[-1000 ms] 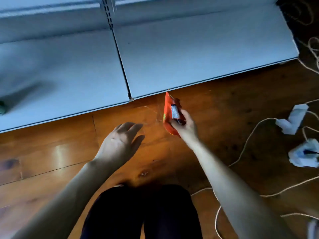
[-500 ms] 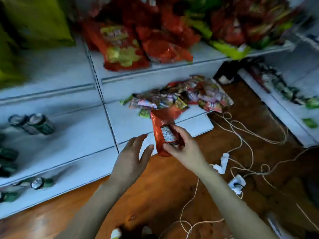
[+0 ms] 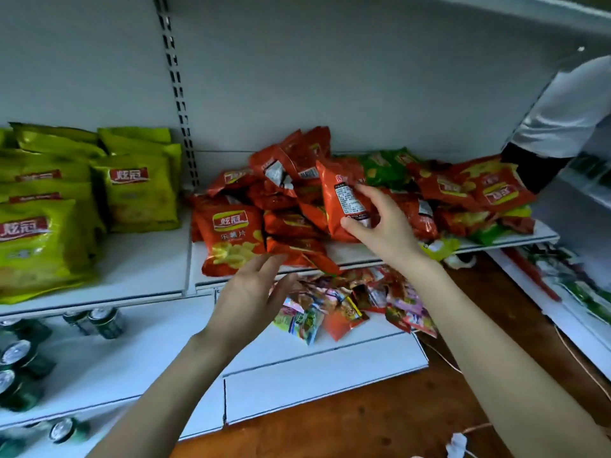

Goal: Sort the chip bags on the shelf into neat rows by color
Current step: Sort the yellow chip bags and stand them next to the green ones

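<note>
- The right hand (image 3: pixel 380 226) holds a red chip bag (image 3: pixel 342 201) upright, its back with the white printed label facing the camera. The grip is clamped on it: the thumb lies on the lower part of the label and the fingers curl over the bag's right edge.
- That bag is held over the middle of the pile of red chip bags (image 3: pixel 291 200), which lies in a jumble in the right bay of the shelf (image 3: pixel 148 259).
- A few green chip bags (image 3: pixel 386 168) sit mixed into the pile towards the back and right.
- The left hand (image 3: pixel 251 292) hovers in front of the shelf edge with its grip apart, fingers straight and holding nothing. Its fingertips reach the lower edge of the front red bags, though I cannot tell whether they touch.
- In the left bay, yellow-green chip bags (image 3: pixel 132 193) lie in overlapping rows, logos facing up.
- On the lower shelf (image 3: pixel 314 368), small snack packets (image 3: pixel 334 309) are heaped under the red pile, and green cans (image 3: pixel 105 322) lie on their sides to the left.
- A white sleeve (image 3: pixel 562 110) of another person shows at the far right.
- A wooden floor (image 3: pixel 363 421) lies below.
</note>
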A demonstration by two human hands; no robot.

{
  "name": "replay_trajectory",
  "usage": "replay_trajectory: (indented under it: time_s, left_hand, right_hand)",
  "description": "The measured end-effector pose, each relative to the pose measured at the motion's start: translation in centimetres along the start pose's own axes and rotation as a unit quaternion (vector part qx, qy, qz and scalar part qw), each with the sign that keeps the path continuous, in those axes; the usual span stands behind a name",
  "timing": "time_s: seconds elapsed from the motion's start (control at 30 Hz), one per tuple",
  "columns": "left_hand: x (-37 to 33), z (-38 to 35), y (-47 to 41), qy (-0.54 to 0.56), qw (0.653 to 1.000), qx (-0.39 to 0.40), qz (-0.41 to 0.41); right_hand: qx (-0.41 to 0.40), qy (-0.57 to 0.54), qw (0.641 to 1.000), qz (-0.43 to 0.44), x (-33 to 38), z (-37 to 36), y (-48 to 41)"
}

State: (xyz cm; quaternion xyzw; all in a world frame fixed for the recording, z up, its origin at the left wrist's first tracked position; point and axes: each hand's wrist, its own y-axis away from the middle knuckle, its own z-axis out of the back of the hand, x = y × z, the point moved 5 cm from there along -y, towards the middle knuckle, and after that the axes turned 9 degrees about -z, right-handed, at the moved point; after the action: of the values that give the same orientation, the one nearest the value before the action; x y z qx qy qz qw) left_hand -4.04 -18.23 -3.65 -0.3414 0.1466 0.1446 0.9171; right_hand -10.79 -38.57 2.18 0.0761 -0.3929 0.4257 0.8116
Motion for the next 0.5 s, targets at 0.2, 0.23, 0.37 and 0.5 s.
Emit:
replay_trajectory:
  time_s: [0.2, 0.23, 0.37, 0.5]
  left_hand:
    - [0.3, 0.4, -1.5, -0.071, 0.994, -0.042, 0.067]
    - [0.3, 0.4, -1.6, -0.083, 0.993, -0.044, 0.074]
    - [-0.2, 0.5, -2.7, -0.132, 0.988, -0.049, 0.065]
    - [-0.7, 0.1, -3.7, -0.158, 0.986, -0.037, 0.043]
  right_hand:
    - [0.021, 0.084, 0.99, 0.115, 5.4, -1.3, -11.0]
    - [0.031, 0.114, 0.985, 0.129, 6.3, -1.9, -12.5]
    - [0.035, 0.081, 0.989, 0.115, 6.1, -2.3, -15.5]
    - [-0.006, 0.106, 0.991, 0.082, 0.7, 0.4, -14.4]
